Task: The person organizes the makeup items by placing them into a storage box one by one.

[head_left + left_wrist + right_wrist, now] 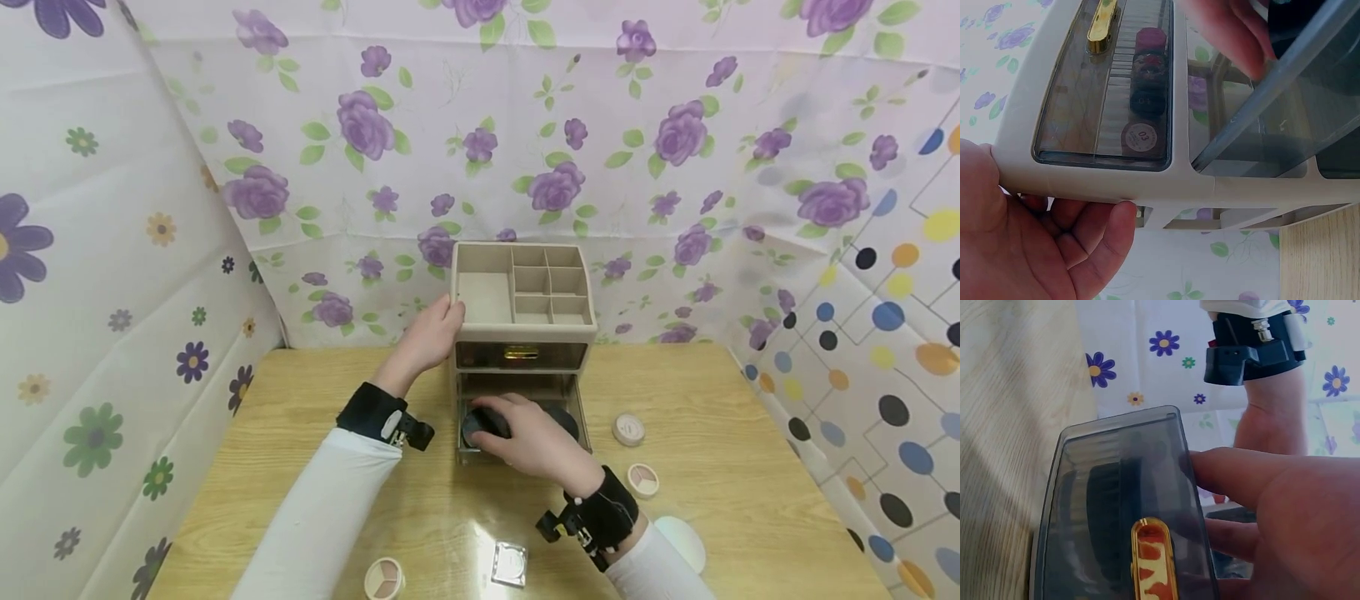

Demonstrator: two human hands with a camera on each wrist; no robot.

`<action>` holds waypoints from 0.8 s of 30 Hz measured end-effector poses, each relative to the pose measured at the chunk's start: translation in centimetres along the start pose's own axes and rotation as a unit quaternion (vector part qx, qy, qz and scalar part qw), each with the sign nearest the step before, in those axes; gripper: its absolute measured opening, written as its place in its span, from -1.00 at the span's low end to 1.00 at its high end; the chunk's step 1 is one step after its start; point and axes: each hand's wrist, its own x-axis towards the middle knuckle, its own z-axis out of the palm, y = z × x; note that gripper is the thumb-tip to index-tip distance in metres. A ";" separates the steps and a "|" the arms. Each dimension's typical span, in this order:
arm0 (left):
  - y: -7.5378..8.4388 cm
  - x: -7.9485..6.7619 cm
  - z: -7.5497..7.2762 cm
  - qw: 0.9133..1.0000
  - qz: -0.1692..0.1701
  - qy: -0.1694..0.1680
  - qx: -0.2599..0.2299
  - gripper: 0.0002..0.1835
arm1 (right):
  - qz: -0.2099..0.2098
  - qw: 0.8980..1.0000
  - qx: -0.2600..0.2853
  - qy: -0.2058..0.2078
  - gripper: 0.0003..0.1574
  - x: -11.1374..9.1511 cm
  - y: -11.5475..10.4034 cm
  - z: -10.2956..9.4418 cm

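Observation:
A beige makeup organizer [525,332] stands at the back of the table, compartments on top and drawers below. My left hand [431,335] holds its left side near the top; the left wrist view shows the curled fingers [1094,231] against the side wall. The lower clear drawer [583,421] is pulled out. Inside it, my right hand [536,437] grips a dark round case [483,425] between thumb and fingers. Another dark round case [562,419] lies beside it, partly hidden by the hand. Lipsticks show through the closed upper drawer [1072,119].
Right of the organizer lie a round white case [628,429], a round three-colour palette [642,480] and a pale disc [681,543], partly behind the right forearm. Nearer the front are a square clear-lidded case [509,564] and another three-colour palette [384,578]. Patterned cloth encloses the table.

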 end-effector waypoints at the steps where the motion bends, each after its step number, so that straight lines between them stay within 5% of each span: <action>1: 0.0 0.0 0.0 1.000 0.000 -0.001 -0.001 -0.58 | -0.003 1.000 0.004 0.012 -0.31 -0.3 0.1 -0.1; 7: -0.2 0.0 0.3 1.000 0.004 -0.003 -0.009 -0.60 | -0.042 0.991 0.090 0.092 -0.46 -2.9 2.0 -0.7; 13: -0.6 -0.1 0.6 1.000 0.008 -0.005 -0.017 -0.61 | -0.034 0.958 0.233 0.165 -0.66 -8.8 3.9 -2.8; 19: -0.4 0.2 0.3 1.000 0.010 0.000 -0.011 -0.61 | 0.059 0.948 0.181 0.256 -0.68 -13.7 8.2 -4.6; 24: -0.4 0.2 0.2 1.000 0.007 -0.002 -0.014 -0.59 | 0.151 0.961 0.093 0.213 -0.46 -17.0 12.1 -5.2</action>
